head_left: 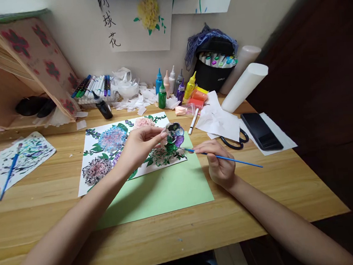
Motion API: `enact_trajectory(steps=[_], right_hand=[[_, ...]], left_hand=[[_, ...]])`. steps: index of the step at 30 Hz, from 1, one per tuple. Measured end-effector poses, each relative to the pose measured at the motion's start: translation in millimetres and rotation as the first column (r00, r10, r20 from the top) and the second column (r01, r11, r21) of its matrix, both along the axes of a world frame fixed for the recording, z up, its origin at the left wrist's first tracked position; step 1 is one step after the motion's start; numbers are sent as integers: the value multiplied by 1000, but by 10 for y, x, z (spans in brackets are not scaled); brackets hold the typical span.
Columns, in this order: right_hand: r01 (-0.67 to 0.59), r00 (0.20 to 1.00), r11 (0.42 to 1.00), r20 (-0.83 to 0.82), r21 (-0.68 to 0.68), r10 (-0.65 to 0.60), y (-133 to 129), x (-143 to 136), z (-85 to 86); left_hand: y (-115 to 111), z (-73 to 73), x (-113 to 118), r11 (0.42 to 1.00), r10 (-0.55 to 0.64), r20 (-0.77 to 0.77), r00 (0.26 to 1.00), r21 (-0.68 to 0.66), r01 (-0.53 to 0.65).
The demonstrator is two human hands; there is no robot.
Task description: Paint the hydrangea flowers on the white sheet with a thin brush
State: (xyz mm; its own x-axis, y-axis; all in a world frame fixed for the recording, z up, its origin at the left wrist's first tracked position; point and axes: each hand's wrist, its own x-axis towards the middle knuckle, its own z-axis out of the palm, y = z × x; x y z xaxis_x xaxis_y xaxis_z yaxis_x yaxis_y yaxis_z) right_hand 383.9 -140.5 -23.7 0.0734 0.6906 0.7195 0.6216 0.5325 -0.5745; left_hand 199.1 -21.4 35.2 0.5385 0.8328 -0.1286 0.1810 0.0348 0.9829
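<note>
My left hand (145, 145) pinches the edge of a small paint palette (175, 133) with round wells of green, purple, white and dark paint, tilted above the picture. In my right hand (218, 162) is a thin blue paintbrush (239, 160), its tip touching or very near the green paint at the palette's lower edge. Below lies a white sheet with raised flowers (110, 139) in blue, pink, black and green, with painted leaves around them. It rests on a light green sheet (163, 197). My left forearm and hand hide part of the picture.
Paint bottles (161, 96) stand at the back beside torn paper scraps (144, 98). A marker case (216, 69), white paper roll (245, 87), black scissors (236, 143) and phone (261, 131) are to the right. Another brush (11, 169) lies on a paint-stained sheet (38, 148) at left.
</note>
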Motion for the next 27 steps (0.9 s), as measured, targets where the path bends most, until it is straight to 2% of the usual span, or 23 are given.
enact_trajectory(steps=[4,7,9,14,19,23,27], right_hand=[[-7,1000,1000,17,-23,8,5,8,13],[125,989,989,-95,76,-118,6,37,20],[198,974,977,-126,80,-188,6,63,22],[146,986,988,88,-55,-141,23,94,15],[138,972,987,200,-79,-120,47,81,-3],[120,972,988,212,-95,-98,44,77,-7],[162,974,983,175,-82,-146,45,79,1]], left_hand=[[-3,11,-6,1000,-6,-21,1000,8,7],[11,15,-15,1000,1,-17,1000,14,-1],[27,19,-23,999,12,-7,1000,30,-12],[49,30,-34,999,35,13,999,13,-36],[52,21,-36,999,35,16,999,8,-36],[54,22,-34,999,41,23,999,5,-41],[50,42,-30,999,54,14,998,6,-54]])
